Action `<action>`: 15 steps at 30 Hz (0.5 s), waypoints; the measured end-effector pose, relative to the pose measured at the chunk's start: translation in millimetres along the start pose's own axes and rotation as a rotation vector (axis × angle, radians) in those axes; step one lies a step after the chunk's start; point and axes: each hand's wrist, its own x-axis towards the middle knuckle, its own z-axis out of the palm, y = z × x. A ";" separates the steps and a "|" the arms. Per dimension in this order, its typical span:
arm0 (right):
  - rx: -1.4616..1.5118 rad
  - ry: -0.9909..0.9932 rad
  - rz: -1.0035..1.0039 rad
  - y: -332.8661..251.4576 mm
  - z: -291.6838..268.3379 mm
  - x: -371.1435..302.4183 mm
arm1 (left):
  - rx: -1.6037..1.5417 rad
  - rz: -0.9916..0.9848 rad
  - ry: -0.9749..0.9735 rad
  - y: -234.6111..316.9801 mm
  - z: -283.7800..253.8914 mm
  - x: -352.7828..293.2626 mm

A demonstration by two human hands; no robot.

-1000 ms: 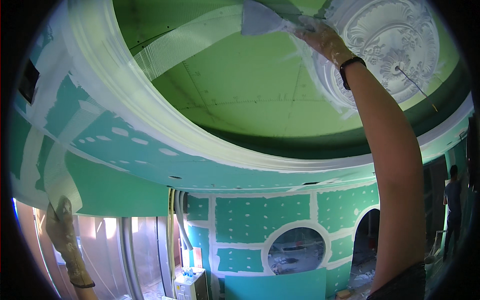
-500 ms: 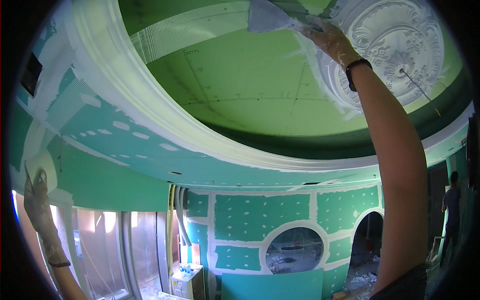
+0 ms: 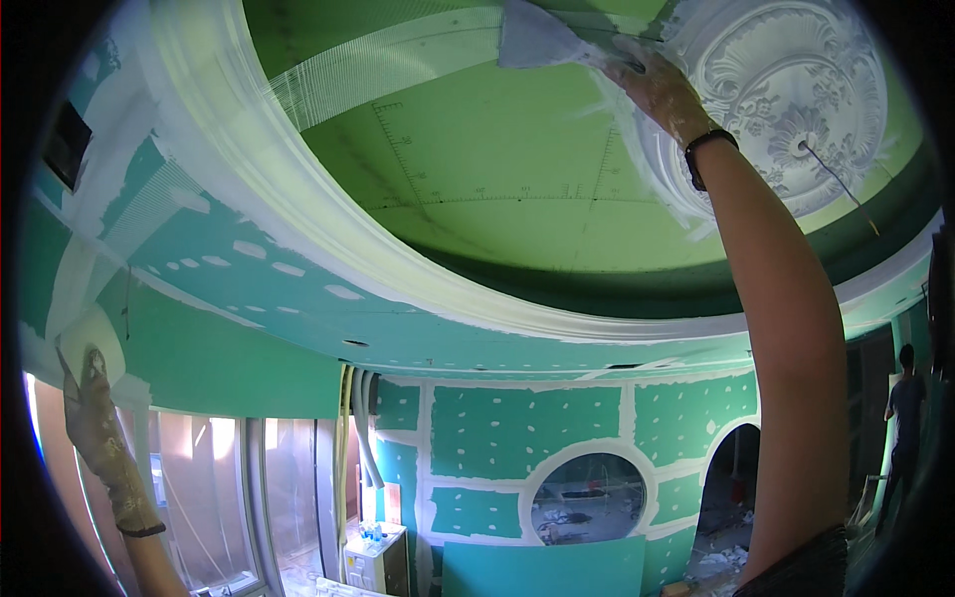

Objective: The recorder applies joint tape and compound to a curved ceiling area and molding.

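Up at the ceiling, my right hand, smeared with white, grips a wide putty knife. Its blade lies against the green ceiling board, over a strip of mesh tape. At the far left my left hand, in a dirty work glove, is closed round a white roll of tape. Mesh leads up from the roll across the pale cornice, where it is hard to make out; it seems to join the strip above. A white ornate ceiling medallion is beside my right hand.
A wire hangs from the medallion. Ahead stands a green board wall with white-filled joints, a round opening and an arched one. Another person stands far right. A white cabinet is below, near pipes and glazed doors.
The view has shifted slightly. My left hand and the roll have come a little to the right and lower in the picture. The putty knife is still against the ceiling, with only a slight shift.
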 end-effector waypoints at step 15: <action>0.032 0.026 -0.051 -5.9 -4.5 -1.6 | -0.137 0.157 0.024 3.4 10.7 -1.8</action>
